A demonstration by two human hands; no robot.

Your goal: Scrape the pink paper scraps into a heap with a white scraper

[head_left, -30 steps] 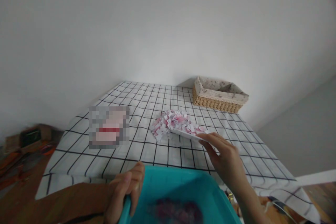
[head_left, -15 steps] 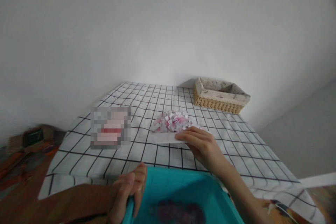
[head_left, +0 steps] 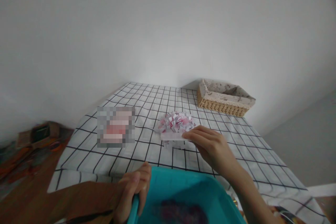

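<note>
My left hand (head_left: 138, 185) is wrapped over the left rim of a teal plastic bin (head_left: 181, 174), which stands against the near edge of the table. Blurred dark red shapes (head_left: 181, 211) lie at the bottom of the bin. My right hand (head_left: 211, 143) pinches the right end of a flat white strip (head_left: 172, 136). Behind the strip is a heap of white and pink paper scraps (head_left: 177, 121), and a few scraps show on its near side too. Whether the strip touches the cloth I cannot tell.
A wicker basket (head_left: 223, 105) with a patterned lining stands at the back right of the table. The table wears a white checked cloth (head_left: 147, 99). A blurred-out flat item (head_left: 116, 127) lies on the left. Boxes and orange things (head_left: 39, 136) are on the floor at left.
The white strip now looks narrower, and scraps have come into view on its near side. My left hand keeps its grip on the bin. The whole view has shifted a little.
</note>
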